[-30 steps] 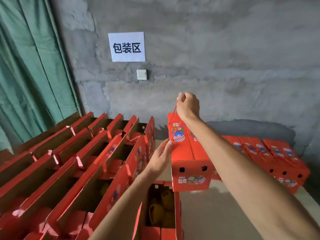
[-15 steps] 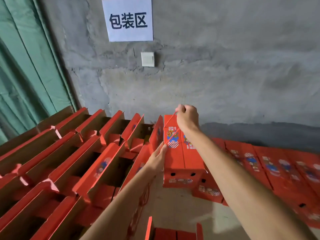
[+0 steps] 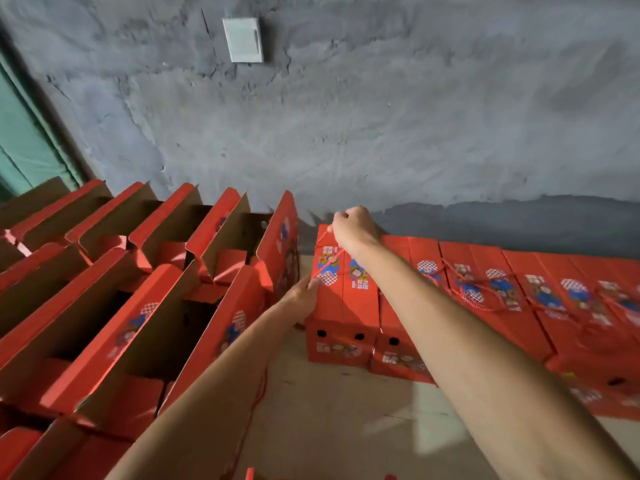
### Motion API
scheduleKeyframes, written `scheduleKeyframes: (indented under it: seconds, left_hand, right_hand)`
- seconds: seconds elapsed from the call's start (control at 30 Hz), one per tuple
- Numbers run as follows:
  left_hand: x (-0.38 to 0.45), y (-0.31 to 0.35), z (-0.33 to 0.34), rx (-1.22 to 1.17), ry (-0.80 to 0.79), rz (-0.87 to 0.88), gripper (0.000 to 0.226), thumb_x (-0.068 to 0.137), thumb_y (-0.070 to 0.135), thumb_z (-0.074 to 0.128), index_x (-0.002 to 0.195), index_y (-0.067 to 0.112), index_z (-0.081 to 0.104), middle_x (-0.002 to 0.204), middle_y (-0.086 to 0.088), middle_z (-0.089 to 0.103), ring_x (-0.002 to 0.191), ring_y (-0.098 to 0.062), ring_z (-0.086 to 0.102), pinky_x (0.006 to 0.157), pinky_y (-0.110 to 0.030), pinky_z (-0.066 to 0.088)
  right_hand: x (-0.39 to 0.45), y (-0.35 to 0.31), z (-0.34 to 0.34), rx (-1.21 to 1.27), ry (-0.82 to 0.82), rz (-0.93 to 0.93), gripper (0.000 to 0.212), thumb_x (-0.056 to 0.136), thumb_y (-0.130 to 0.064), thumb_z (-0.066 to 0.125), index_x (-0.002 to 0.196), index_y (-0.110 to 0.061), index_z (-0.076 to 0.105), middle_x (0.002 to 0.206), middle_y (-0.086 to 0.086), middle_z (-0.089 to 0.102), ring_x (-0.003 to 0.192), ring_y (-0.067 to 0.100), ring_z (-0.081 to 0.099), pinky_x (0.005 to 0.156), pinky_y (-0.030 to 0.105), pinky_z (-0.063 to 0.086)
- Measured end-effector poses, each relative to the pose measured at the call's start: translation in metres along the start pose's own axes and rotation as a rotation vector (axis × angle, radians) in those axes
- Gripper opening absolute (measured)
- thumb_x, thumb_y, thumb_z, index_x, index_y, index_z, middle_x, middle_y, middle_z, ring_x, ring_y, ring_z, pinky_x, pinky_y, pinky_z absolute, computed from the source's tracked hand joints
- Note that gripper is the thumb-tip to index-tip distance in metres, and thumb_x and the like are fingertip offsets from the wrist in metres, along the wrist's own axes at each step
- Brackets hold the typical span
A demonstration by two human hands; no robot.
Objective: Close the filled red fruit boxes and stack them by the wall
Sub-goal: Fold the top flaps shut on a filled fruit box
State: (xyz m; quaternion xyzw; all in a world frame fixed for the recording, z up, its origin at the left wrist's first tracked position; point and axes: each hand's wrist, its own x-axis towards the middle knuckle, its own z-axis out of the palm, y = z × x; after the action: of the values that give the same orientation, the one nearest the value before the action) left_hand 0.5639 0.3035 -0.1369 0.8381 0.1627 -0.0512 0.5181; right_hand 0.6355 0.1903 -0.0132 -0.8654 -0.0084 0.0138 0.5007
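Leftward, open boxes; rightward, closed boxes

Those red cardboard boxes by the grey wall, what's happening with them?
A person is setting a closed red cardboard fruit box at the left end of a row of closed red boxes along the grey concrete wall. The right hand grips its red cord handle; the left hand steadies its side. Open red boxes wait on the left.

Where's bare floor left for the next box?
Bare floor lies in front of the closed boxes, right of the open boxes. A narrow strip runs toward the wall beside the held box. Everything left is crowded with open flaps.
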Motion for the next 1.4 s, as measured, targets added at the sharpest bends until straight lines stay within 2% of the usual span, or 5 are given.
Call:
scheduleKeyframes:
  seconds: [0.33, 0.57, 0.83, 1.07, 1.4]
  left_hand:
    - [-0.146, 0.086, -0.032, 0.403, -0.046, 0.268, 0.060, 0.100, 0.050, 0.058, 0.152, 0.024, 0.044, 0.148, -0.009, 0.054, 0.132, -0.026, 0.055, 0.103, -0.038, 0.048]
    - [-0.325, 0.067, -0.022, 0.615, -0.014, 0.267, 0.044, 0.098, 0.046, 0.058, 0.135, 0.022, 0.056, 0.132, -0.005, 0.064, 0.122, -0.027, 0.061, 0.102, -0.044, 0.050]
    - [-0.484, -0.020, 0.016, 0.786, 0.082, -0.189, 0.102, 0.100, 0.049, 0.057, 0.161, 0.012, -0.017, 0.163, -0.022, 0.017, 0.144, -0.044, 0.035, 0.111, -0.056, 0.041]
    - [-0.521, -0.040, 0.035, 0.832, 0.198, -0.114, 0.068, 0.098, 0.007, 0.041, 0.159, 0.015, 0.012, 0.129, -0.017, 0.064, 0.115, -0.039, 0.063, 0.084, -0.044, 0.048]
    - [-0.520, 0.026, 0.129, 0.803, 0.026, 0.339, 0.063, 0.093, 0.015, 0.048, 0.145, 0.049, 0.046, 0.130, -0.003, 0.068, 0.116, -0.034, 0.065, 0.092, -0.043, 0.055]
  right_hand:
    - [-0.151, -0.018, -0.086, -0.296, 0.001, -0.052, 0.028, 0.082, -0.020, 0.060, 0.057, -0.014, 0.049, 0.038, -0.004, 0.043, 0.055, 0.026, 0.049, 0.047, 0.027, 0.029]
    - [-0.338, 0.025, -0.117, -0.305, -0.180, 0.020, 0.028, 0.090, -0.035, 0.065, 0.086, -0.008, 0.070, 0.079, 0.006, 0.070, 0.075, 0.026, 0.067, 0.066, 0.032, 0.050]
    - [-0.498, 0.102, -0.100, -0.521, -0.232, 0.112, 0.089, 0.094, -0.029, 0.063, 0.162, -0.010, 0.009, 0.140, 0.017, 0.057, 0.118, 0.038, 0.063, 0.085, 0.041, 0.052]
    - [-0.546, 0.121, -0.129, -0.448, -0.149, 0.121, 0.053, 0.094, -0.009, 0.059, 0.143, -0.004, 0.041, 0.130, 0.020, 0.063, 0.117, 0.040, 0.064, 0.090, 0.043, 0.054]
    - [-0.620, 0.170, -0.233, -0.274, -0.049, 0.238, 0.099, 0.099, -0.030, 0.058, 0.159, -0.003, -0.016, 0.110, 0.017, 0.070, 0.079, 0.032, 0.075, 0.070, 0.045, 0.064]
